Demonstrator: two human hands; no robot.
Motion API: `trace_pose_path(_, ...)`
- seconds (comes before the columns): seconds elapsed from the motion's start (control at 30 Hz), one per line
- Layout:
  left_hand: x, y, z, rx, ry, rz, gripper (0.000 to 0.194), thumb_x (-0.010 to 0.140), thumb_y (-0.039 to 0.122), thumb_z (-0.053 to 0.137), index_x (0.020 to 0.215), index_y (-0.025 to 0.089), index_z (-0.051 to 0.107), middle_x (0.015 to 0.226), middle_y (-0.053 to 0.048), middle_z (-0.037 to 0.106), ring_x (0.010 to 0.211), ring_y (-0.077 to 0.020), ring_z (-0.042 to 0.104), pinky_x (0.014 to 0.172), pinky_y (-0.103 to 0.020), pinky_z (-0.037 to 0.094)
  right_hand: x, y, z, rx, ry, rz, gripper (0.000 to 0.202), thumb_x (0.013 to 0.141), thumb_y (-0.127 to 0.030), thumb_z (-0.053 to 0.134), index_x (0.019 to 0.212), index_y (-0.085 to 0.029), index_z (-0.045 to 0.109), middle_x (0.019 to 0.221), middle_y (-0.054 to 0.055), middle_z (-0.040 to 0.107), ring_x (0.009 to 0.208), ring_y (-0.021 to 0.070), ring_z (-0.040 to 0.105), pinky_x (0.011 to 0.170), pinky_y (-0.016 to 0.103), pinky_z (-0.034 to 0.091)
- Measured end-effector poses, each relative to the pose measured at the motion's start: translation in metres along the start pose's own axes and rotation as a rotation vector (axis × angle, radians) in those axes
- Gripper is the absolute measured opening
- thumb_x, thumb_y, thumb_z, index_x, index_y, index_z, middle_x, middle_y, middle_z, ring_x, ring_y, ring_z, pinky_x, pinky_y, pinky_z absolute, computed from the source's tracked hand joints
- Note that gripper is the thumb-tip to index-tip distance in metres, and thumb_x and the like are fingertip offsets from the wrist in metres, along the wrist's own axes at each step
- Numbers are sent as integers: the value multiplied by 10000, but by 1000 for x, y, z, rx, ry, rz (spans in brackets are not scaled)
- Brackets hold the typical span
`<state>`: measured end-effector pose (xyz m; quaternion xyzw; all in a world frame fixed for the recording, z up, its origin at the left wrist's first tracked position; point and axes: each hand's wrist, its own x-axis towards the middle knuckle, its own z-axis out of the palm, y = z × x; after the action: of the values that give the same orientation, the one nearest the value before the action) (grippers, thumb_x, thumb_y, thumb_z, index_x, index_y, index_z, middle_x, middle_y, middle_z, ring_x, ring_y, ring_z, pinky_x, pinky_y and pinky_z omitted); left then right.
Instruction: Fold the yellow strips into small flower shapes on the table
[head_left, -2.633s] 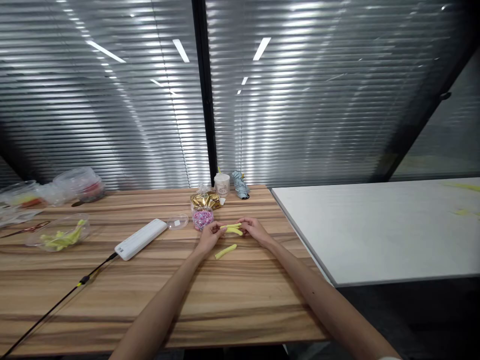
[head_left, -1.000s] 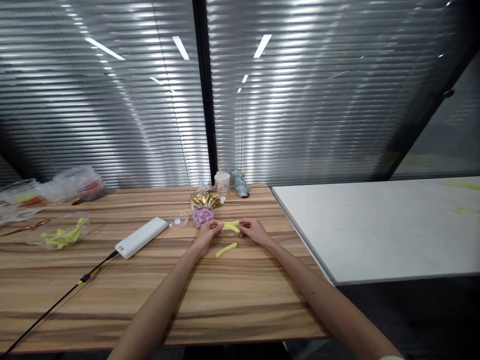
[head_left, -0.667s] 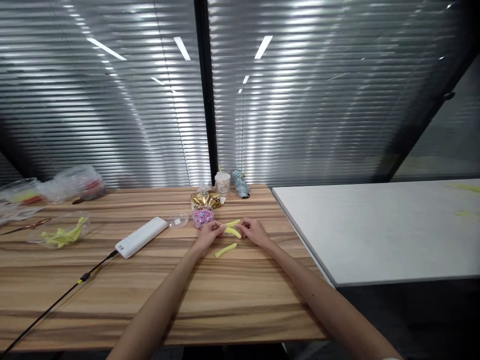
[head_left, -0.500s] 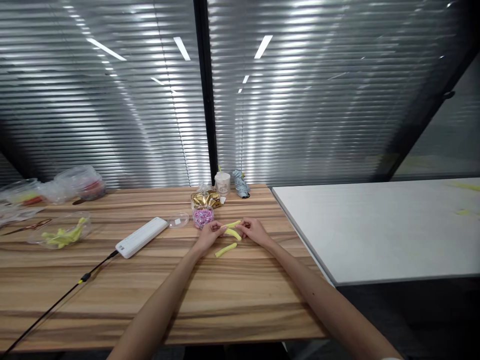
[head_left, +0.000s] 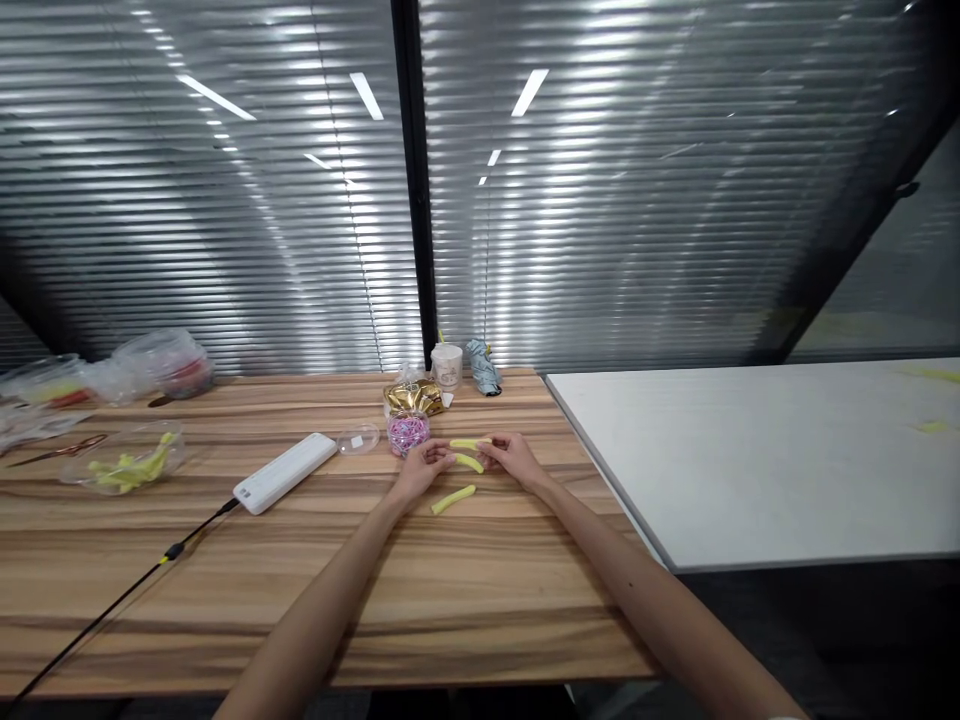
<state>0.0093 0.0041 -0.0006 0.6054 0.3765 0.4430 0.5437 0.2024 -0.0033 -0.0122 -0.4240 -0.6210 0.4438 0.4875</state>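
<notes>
Three short yellow strips are at the middle of the table, soft-looking, their material too small to make out. My left hand (head_left: 424,468) pinches the left end of the curved middle strip (head_left: 471,464). My right hand (head_left: 511,460) has thumb and finger closed at the right end of the far strip (head_left: 466,443), partly covering it. The near strip (head_left: 454,499) lies untouched on the wood, slanting up to the right. Just beyond my left hand stands a clear tub (head_left: 409,433) of pink and purple small pieces.
Left of my hands lie a round clear lid (head_left: 358,439) and a white power bank (head_left: 285,473) with a black cable (head_left: 97,625). Farther left are a clear tray (head_left: 178,458) of yellow pieces and scissors (head_left: 75,448). A gold packet (head_left: 414,396) and paper cup (head_left: 448,368) stand behind.
The far strip, tilted between both hands before, now lies more level and a little farther away. The middle strip has shifted slightly away from me, with my left fingertips at its end.
</notes>
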Motion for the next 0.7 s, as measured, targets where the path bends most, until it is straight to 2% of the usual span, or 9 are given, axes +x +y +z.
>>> trace_pose_path(0.2, 1, -1, -2, 27, -5, 8, 401, 551, 275, 726, 914, 139, 622, 832, -65, 628, 765, -146, 565, 722, -271, 453, 1, -1, -3, 31, 67, -41, 350, 678, -485, 585, 724, -141, 629, 656, 34, 618, 581, 134, 537, 559, 242, 433)
trace_pose_path(0.37, -1, 0, -2, -7, 31, -9, 470, 558, 300, 720, 987, 149, 603, 770, -44, 614, 703, -134, 564, 653, -251, 457, 0, -3, -1, -52, -40, -56, 350, 685, -476, 574, 707, -133, 636, 628, 14, 593, 582, 123, 507, 559, 229, 400)
trace_pose_path(0.5, -2, 3, -1, -8, -7, -20, 475, 580, 322, 705, 1012, 151, 608, 751, -44, 617, 693, -140, 565, 642, -252, 450, -2, -5, 0, -123, -102, -40, 351, 696, -472, 558, 703, -131, 641, 603, -6, 567, 551, 102, 458, 530, 208, 351)
trace_pose_path(0.7, -3, 5, -2, 59, -39, 9, 441, 606, 350, 686, 992, 143, 630, 709, -51, 631, 660, -144, 558, 617, -249, 431, -3, -6, 0, -208, -104, -74, 343, 729, -452, 525, 680, -129, 632, 562, -22, 519, 527, 90, 415, 500, 196, 309)
